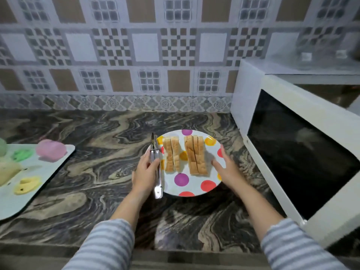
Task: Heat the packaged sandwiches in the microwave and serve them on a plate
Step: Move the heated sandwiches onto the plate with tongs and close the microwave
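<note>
A white plate [191, 185] with coloured polka dots sits on the marble counter. On it stand two sandwiches side by side, the left sandwich [171, 153] and the right sandwich [195, 154], both unwrapped. My left hand [145, 173] holds metal tongs [156, 168] along the plate's left rim, tips pointing away from me. Over the plate's right rim lies my right hand [227, 167], fingers straight and touching the plate. The white microwave [251, 90] stands at the right with its door [303, 152] swung open toward me.
A light tray [48, 172] at the left edge holds pink, green and yellow soft-looking items. Patterned tiles cover the wall behind. The open microwave door juts out over the counter's right side.
</note>
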### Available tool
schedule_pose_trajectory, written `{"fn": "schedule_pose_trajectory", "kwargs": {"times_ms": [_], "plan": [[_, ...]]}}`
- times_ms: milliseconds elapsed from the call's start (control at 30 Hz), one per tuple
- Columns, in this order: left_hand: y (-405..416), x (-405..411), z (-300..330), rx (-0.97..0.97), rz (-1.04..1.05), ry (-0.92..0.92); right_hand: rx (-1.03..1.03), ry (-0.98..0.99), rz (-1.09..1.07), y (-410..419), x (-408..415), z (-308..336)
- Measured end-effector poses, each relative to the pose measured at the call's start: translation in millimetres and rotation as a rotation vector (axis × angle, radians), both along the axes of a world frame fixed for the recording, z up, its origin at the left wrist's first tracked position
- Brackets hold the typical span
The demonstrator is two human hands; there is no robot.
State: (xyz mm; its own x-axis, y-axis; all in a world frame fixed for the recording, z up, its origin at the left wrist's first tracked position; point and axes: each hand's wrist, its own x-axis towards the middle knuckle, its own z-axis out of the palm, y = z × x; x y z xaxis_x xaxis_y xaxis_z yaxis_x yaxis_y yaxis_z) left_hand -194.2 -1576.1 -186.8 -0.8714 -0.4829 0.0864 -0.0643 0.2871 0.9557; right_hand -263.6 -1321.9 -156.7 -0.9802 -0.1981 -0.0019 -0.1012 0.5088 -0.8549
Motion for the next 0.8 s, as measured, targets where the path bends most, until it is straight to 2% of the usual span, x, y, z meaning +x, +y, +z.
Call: {"fn": "schedule_pose_trajectory", "kwargs": {"times_ms": [67, 167, 300, 467, 667, 800], "plan": [[0, -15, 0, -0.016, -0.040, -0.017, 0.121, -0.033, -0.011, -6, -12, -6], [5, -27, 4, -0.055, 0.011, -0.093, 0.282, -0.100, -0.035, -13, -27, -10], [5, -41, -1, -0.344, 0.011, -0.266, 0.480, -0.118, -0.043, -14, -42, -20], [4, -47, -7, -0.648, -0.030, -0.457, 0.629, -0.036, 0.014, -7, -46, -27], [7, -43, -9, -0.706, -0.006, -0.457, 0.766, 0.019, 0.007, -7, -45, -34], [7, -43, -10, -0.712, 0.004, -0.450, 0.779, 0.005, 0.011, -8, -43, -33]]}}
